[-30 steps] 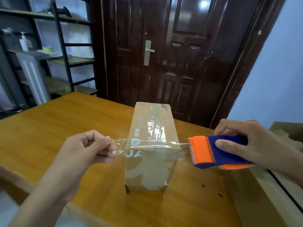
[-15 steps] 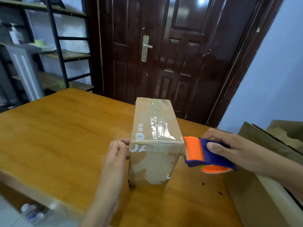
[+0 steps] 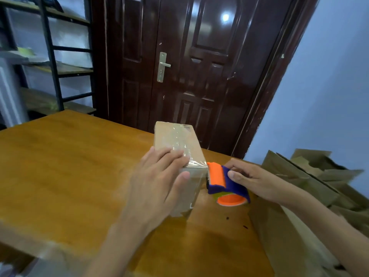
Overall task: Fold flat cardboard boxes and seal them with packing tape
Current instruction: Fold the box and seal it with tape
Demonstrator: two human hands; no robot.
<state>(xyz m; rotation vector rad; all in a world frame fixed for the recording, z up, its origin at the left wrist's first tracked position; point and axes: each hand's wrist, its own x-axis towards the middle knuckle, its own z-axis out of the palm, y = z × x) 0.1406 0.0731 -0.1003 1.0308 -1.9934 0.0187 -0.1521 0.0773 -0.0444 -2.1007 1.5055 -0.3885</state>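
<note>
Head view: taping a box on the table.
Left hand flat, pressing the box's near top edge; right hand grasping the dispenser against its right side.

A closed brown cardboard box stands at frame centre, its top glossy with clear packing tape along its length. Just right of it — touching its near corner — sits a blue-and-orange tape dispenser.

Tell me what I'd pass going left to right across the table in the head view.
Bare wooden table → left hand flat on the taped cardboard box → orange and blue tape dispenser → right hand gripping it → pile of unfolded cardboard.
</note>
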